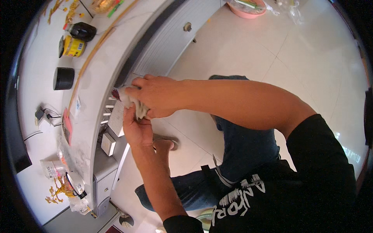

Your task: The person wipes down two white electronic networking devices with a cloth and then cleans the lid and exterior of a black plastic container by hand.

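A crumpled off-white cloth [140,109] is bunched between both hands at the edge of a long marble-look cabinet top [96,72]. My right hand [158,94] reaches in from the right and grips the cloth from above with curled fingers. Below it, my left hand [138,128] has its thumb and fingertips on the cloth's lower end, palm turned partly up. A small dark red thing [115,93] pokes out beside the cloth; what it is cannot be told. White slats [107,110] and a small white box [108,144] lie just left of my left hand.
On the cabinet top stand a dark bottle [84,31], a yellow-labelled jar [74,47], a black cylinder [64,78], a long thin stick [84,65] and a pack of cups [52,169]. A drawer front with a knob [187,27] is beyond. A pink basin [247,10] sits on the tiled floor.
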The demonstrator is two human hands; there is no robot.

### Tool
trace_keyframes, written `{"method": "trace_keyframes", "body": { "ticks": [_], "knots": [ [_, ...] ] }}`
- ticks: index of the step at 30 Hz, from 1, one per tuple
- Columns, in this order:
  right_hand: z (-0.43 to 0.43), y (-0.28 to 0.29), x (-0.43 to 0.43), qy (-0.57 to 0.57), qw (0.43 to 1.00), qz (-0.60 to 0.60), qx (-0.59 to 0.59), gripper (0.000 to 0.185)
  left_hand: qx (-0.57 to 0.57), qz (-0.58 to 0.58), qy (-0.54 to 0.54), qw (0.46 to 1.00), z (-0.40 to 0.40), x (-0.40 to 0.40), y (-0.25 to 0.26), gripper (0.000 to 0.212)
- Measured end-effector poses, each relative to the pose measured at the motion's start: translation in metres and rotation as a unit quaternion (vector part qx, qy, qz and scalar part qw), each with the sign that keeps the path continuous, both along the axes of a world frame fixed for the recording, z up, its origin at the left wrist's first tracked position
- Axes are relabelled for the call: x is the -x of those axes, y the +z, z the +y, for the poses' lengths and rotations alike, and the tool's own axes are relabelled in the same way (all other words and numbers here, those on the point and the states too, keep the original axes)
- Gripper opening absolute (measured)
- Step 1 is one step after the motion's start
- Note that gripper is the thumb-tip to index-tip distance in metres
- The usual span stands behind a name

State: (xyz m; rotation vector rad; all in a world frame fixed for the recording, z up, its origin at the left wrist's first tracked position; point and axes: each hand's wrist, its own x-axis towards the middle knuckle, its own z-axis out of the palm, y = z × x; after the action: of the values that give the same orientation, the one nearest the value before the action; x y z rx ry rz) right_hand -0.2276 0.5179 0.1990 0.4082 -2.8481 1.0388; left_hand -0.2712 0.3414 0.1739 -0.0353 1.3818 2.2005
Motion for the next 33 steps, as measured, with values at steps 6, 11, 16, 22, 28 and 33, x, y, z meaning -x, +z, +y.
{"method": "trace_keyframes", "body": {
  "ticks": [6, 11, 16, 22, 28, 33],
  "knots": [
    [-0.022, -0.003, 0.005, 0.057, 0.998, 0.017, 0.016, 0.057, 0.03, 0.012, 0.005, 0.999, -0.026, -0.029, 0.019, 0.032],
    [-0.021, -0.012, 0.017, 0.048, 0.994, 0.092, 0.033, 0.038, 0.206, 0.089, -0.071, 0.972, -0.034, -0.036, 0.049, 0.041],
    [0.009, -0.021, 0.037, -0.08, 0.992, 0.018, 0.092, 0.043, 0.321, 0.151, -0.148, 0.923, -0.053, -0.032, 0.064, 0.042],
    [0.098, -0.026, 0.024, -0.277, 0.912, -0.079, 0.291, 0.033, 0.338, 0.159, -0.254, 0.892, -0.071, -0.031, 0.061, 0.05],
    [0.125, -0.043, 0.055, -0.326, 0.73, 0.086, 0.595, 0.018, 0.362, 0.179, -0.276, 0.872, -0.075, -0.041, 0.066, 0.052],
    [0.033, -0.043, 0.084, -0.32, 0.796, -0.032, 0.513, 0.041, 0.372, 0.17, -0.298, 0.862, -0.097, -0.044, 0.053, 0.05]
  ]
}}
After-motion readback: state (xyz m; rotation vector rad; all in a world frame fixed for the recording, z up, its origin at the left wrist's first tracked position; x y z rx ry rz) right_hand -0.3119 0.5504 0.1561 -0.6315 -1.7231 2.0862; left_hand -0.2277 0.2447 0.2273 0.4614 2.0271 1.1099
